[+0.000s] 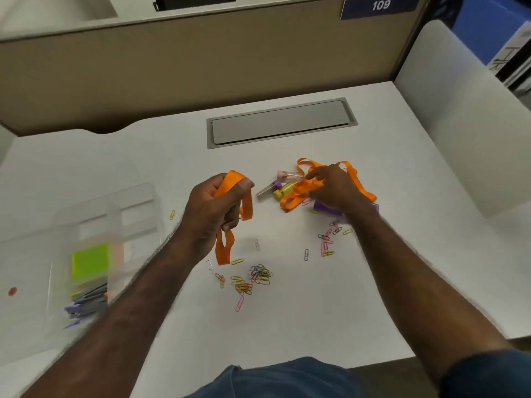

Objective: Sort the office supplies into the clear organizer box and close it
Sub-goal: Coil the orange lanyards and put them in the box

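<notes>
My left hand (214, 209) grips a bunch of wide orange rubber bands (232, 182), with loops hanging below the fist. My right hand (330, 186) pinches more orange bands from a pile (298, 193) on the desk. Beside that pile lie small tubes in pink (288, 175), purple-capped grey (267, 190) and yellow (283, 192), and a purple object (327, 208) partly under my wrist. Colourful paper clips (253, 278) are scattered in front, with more on the right (327, 242). The clear organizer box (94, 248) stands open at the left, holding green sticky notes (90, 261) and pens (86, 303).
A grey cable hatch (281, 123) is set into the white desk behind the supplies. A beige partition (172, 67) closes the back and a white panel (459, 110) the right side. A red dot (12, 291) lies at the far left.
</notes>
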A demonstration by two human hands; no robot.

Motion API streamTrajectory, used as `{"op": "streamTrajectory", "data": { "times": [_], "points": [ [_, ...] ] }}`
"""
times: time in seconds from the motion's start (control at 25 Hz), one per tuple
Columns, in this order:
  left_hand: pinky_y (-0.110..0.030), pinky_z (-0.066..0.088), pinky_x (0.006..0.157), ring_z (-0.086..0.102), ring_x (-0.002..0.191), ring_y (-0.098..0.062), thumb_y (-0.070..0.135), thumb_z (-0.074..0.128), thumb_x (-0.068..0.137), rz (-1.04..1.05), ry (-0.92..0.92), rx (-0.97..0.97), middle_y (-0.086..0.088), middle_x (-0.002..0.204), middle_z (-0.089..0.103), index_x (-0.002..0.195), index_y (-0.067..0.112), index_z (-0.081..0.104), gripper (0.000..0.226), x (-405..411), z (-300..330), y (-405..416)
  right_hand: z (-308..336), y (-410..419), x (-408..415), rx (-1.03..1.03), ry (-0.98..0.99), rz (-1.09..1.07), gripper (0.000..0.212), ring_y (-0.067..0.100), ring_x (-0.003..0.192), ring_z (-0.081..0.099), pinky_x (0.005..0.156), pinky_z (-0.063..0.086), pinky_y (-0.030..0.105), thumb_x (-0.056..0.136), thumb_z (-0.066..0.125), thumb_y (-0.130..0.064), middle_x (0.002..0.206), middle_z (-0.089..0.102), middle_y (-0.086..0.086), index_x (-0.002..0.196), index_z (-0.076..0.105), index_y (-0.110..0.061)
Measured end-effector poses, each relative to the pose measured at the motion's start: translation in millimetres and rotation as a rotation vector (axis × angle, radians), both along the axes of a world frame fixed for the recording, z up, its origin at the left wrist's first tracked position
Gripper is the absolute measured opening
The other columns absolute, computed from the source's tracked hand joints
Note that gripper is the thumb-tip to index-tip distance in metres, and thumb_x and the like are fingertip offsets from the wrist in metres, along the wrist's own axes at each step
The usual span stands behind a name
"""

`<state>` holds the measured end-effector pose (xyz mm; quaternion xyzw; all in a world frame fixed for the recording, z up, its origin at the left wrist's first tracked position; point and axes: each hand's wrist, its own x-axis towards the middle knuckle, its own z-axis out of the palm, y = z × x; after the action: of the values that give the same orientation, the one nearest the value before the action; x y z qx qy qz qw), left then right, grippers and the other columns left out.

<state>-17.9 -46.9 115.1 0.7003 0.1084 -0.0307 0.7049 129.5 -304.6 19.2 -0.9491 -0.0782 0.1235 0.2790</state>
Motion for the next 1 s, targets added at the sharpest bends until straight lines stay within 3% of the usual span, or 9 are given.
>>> {"op": "streamTrajectory", "data": {
  "times": [0.08, 0.2, 0.28, 0.36, 0.44, 0.52, 0.68, 0.8, 1.0],
  "points": [
    [-0.027, 0.041, 0.046, 0.038, 0.046, -0.013, 0.038, 0.071, 0.096, 0.034, 0.008, 0.026, 0.003, 0.056, 0.042, 0.093, 0.022, 0.072, 0.016, -2, 1, 6, -16, 3, 2, -0.245, -0.098, 0.033, 0.05, 0.033, 0.116, 0.061, 0.099, 0.053, 0.045, 0.081, 0.083, -0.048, 0.127, 0.066, 0.013, 0.125, 0.074, -0.027],
    [-0.028, 0.045, 0.048, 0.042, 0.045, -0.012, 0.041, 0.07, 0.095, 0.057, 0.009, 0.066, 0.003, 0.054, 0.045, 0.09, 0.022, 0.071, 0.02, -5, 1, 12, -26, 10, 0, -0.391, -0.198, 0.055, 0.037, 0.035, 0.116, 0.06, 0.099, 0.053, 0.048, 0.094, 0.069, -0.045, 0.128, 0.064, 0.014, 0.124, 0.076, -0.025],
    [-0.029, 0.048, 0.05, 0.045, 0.045, -0.012, 0.044, 0.07, 0.093, 0.077, 0.008, 0.056, 0.001, 0.055, 0.049, 0.098, 0.013, 0.071, 0.031, -5, 0, 14, -19, 12, 0, -0.279, -0.208, -0.006, 0.03, 0.033, 0.109, 0.065, 0.092, 0.056, 0.042, 0.098, 0.065, -0.033, 0.124, 0.067, 0.013, 0.123, 0.077, -0.02],
    [-0.035, 0.057, 0.056, 0.055, 0.052, -0.017, 0.041, 0.067, 0.098, 0.07, -0.012, 0.06, -0.003, 0.063, 0.058, 0.104, 0.019, 0.076, 0.025, -6, 0, 14, 1, 12, 2, -0.106, -0.234, -0.094, 0.028, 0.03, 0.102, 0.068, 0.083, 0.052, 0.032, 0.097, 0.066, -0.028, 0.117, 0.07, 0.011, 0.121, 0.077, -0.016],
    [-0.043, 0.066, 0.074, 0.069, 0.067, -0.023, 0.037, 0.062, 0.102, 0.064, -0.037, 0.079, -0.006, 0.079, 0.07, 0.11, 0.021, 0.076, 0.023, -6, 0, 11, 35, 11, -1, 0.047, -0.314, -0.138, 0.028, 0.024, 0.096, 0.069, 0.08, 0.05, 0.031, 0.095, 0.07, -0.03, 0.112, 0.074, 0.009, 0.116, 0.078, -0.015],
    [-0.048, 0.064, 0.089, 0.077, 0.088, -0.025, 0.033, 0.058, 0.104, 0.062, -0.059, 0.092, -0.007, 0.098, 0.077, 0.116, 0.014, 0.073, 0.027, -3, 3, 7, 77, 12, -9, 0.179, -0.392, -0.141, 0.028, 0.017, 0.093, 0.07, 0.082, 0.058, 0.035, 0.095, 0.072, -0.033, 0.112, 0.076, 0.005, 0.115, 0.078, -0.015],
    [-0.054, 0.055, 0.105, 0.071, 0.116, -0.023, 0.037, 0.056, 0.105, 0.063, -0.082, 0.166, -0.002, 0.128, 0.073, 0.132, 0.018, 0.066, 0.035, 9, 18, -6, 157, 19, -34, 0.43, -0.431, -0.092, 0.024, 0.005, 0.087, 0.074, 0.079, 0.06, 0.019, 0.094, 0.073, -0.037, 0.103, 0.077, -0.008, 0.112, 0.078, -0.022],
    [-0.056, 0.049, 0.111, 0.063, 0.13, -0.024, 0.042, 0.056, 0.104, 0.035, -0.135, 0.187, 0.0, 0.141, 0.065, 0.143, 0.022, 0.058, 0.044, 18, 35, -19, 206, 28, -61, 0.603, -0.371, 0.055, 0.022, 0.005, 0.088, 0.076, 0.078, 0.061, 0.019, 0.094, 0.076, -0.035, 0.099, 0.078, -0.009, 0.112, 0.075, -0.022],
    [-0.058, 0.045, 0.114, 0.063, 0.13, -0.032, 0.036, 0.044, 0.107, -0.152, -0.204, -0.21, -0.011, 0.14, 0.065, 0.147, 0.013, 0.05, 0.046, 24, 57, -46, 232, 49, -79, 0.709, -0.274, 0.257, 0.017, 0.014, 0.09, 0.078, 0.081, 0.064, 0.026, 0.093, 0.078, -0.018, 0.099, 0.079, 0.002, 0.109, 0.074, -0.016]
  ]
}}
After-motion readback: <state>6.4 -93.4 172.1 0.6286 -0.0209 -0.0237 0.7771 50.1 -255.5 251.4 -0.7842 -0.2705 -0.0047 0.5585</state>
